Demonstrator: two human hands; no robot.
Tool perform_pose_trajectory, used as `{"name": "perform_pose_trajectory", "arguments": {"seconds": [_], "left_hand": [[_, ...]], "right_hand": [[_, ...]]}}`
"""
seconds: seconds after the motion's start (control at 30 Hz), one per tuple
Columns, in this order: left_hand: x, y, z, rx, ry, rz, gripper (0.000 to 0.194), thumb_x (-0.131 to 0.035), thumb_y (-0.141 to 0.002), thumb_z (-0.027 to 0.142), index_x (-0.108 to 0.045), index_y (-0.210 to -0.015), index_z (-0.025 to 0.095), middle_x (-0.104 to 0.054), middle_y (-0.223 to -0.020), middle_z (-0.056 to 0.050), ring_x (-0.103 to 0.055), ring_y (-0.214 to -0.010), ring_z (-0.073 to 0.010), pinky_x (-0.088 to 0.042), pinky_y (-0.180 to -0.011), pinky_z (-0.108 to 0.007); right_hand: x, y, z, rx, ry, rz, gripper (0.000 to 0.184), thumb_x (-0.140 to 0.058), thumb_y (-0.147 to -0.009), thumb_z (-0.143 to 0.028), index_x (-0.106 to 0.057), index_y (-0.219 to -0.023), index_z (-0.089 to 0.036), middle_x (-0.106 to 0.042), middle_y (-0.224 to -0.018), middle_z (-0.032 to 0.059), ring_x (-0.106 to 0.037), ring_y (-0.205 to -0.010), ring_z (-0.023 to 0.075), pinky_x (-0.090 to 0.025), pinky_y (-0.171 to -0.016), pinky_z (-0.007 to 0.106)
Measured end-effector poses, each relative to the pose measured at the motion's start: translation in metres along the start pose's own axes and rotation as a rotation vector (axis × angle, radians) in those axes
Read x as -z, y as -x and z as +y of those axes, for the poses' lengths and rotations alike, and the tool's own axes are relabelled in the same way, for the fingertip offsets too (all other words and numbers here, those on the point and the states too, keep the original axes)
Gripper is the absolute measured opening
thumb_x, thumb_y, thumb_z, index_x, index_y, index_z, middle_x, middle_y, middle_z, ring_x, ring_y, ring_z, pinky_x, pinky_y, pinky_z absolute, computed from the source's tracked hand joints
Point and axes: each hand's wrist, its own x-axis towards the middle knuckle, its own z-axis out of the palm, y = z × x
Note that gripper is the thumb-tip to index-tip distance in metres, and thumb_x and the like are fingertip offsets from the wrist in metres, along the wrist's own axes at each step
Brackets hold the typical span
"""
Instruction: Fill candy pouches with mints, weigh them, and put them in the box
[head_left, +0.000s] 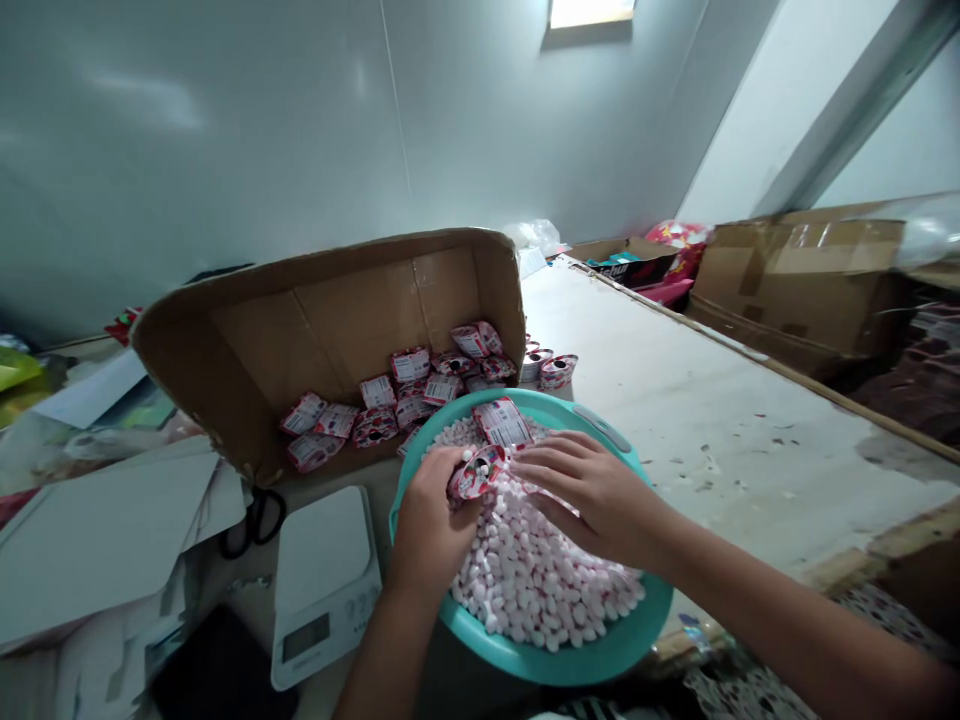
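Observation:
My left hand (431, 525) and my right hand (589, 485) meet over a teal basin (600, 655) heaped with small pink and white candies (536, 580). Both hands pinch one small red and white candy packet (476, 472), the left closed on its left end, the right gripping its right side with fingers curled. Another packet (501, 420) lies on the candies at the far rim. Behind the basin, a cardboard box (247, 345) lying on its side holds several more red and white packets (390, 395).
A white kitchen scale (322, 580) stands left of the basin, with black scissors (255, 520) behind it. Loose white sheets (97, 530) lie at the left. The worn table top (712, 420) stretches right, with cardboard boxes (802, 280) beyond its edge.

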Motion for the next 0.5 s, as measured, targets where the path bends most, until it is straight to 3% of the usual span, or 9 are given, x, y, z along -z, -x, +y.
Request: {"name": "perform_pose_trajectory", "arguments": {"seconds": [0.1, 0.2, 0.27, 0.37, 0.43, 0.5], "left_hand": [[0.000, 0.000, -0.002, -0.078, 0.011, -0.028, 0.034, -0.069, -0.084, 0.016, -0.063, -0.117, 0.022, -0.068, -0.117, -0.005, -0.062, -0.111, -0.0211, -0.049, -0.098, -0.033], [0.000, 0.001, -0.005, -0.116, -0.069, -0.019, 0.035, -0.064, -0.085, 0.013, -0.062, -0.119, 0.021, -0.067, -0.122, -0.007, -0.060, -0.116, -0.0221, -0.047, -0.104, -0.035], [0.000, 0.002, -0.005, -0.156, -0.151, -0.028, 0.037, -0.060, -0.085, 0.011, -0.061, -0.121, 0.019, -0.066, -0.124, -0.008, -0.058, -0.119, -0.0238, -0.044, -0.109, -0.039], [0.000, 0.005, -0.003, -0.245, -0.232, -0.040, 0.039, -0.057, -0.087, 0.013, -0.058, -0.126, 0.017, -0.064, -0.129, -0.011, -0.055, -0.124, -0.0260, -0.037, -0.117, -0.044], [0.001, 0.007, -0.001, -0.282, -0.272, -0.027, 0.040, -0.054, -0.088, 0.012, -0.057, -0.127, 0.017, -0.063, -0.130, -0.011, -0.053, -0.126, -0.0254, -0.032, -0.121, -0.045], [0.002, 0.008, 0.001, -0.312, -0.311, 0.008, 0.040, -0.051, -0.089, 0.011, -0.056, -0.129, 0.018, -0.062, -0.131, -0.011, -0.052, -0.128, -0.0243, -0.030, -0.123, -0.044]], "right_hand": [[-0.001, -0.006, -0.011, 0.018, -0.008, -0.004, 0.048, -0.047, -0.099, -0.022, -0.050, -0.147, -0.024, -0.059, -0.146, 0.0099, -0.052, -0.135, 0.0260, -0.046, -0.107, 0.050], [-0.008, -0.009, -0.022, 0.007, -0.018, -0.006, 0.042, -0.045, -0.098, -0.017, -0.059, -0.137, -0.023, -0.058, -0.148, 0.0107, -0.051, -0.136, 0.0275, -0.043, -0.109, 0.053], [-0.011, -0.007, -0.025, -0.037, -0.103, 0.042, 0.029, -0.047, -0.098, -0.017, -0.069, -0.116, -0.022, -0.068, -0.133, 0.0111, -0.062, -0.124, 0.0259, -0.044, -0.108, 0.052], [-0.012, -0.004, -0.027, -0.154, -0.304, 0.119, 0.023, -0.048, -0.099, -0.018, -0.069, -0.092, -0.022, -0.077, -0.101, 0.0071, -0.070, -0.094, 0.0195, -0.051, -0.097, 0.044], [-0.013, -0.005, -0.028, -0.205, -0.367, 0.162, 0.022, -0.048, -0.100, -0.017, -0.069, -0.101, -0.023, -0.075, -0.102, 0.0075, -0.069, -0.095, 0.0191, -0.053, -0.091, 0.041], [-0.015, -0.006, -0.030, -0.216, -0.359, 0.203, 0.028, -0.048, -0.099, -0.016, -0.065, -0.120, -0.024, -0.070, -0.118, 0.0108, -0.065, -0.108, 0.0213, -0.053, -0.091, 0.041]]}}
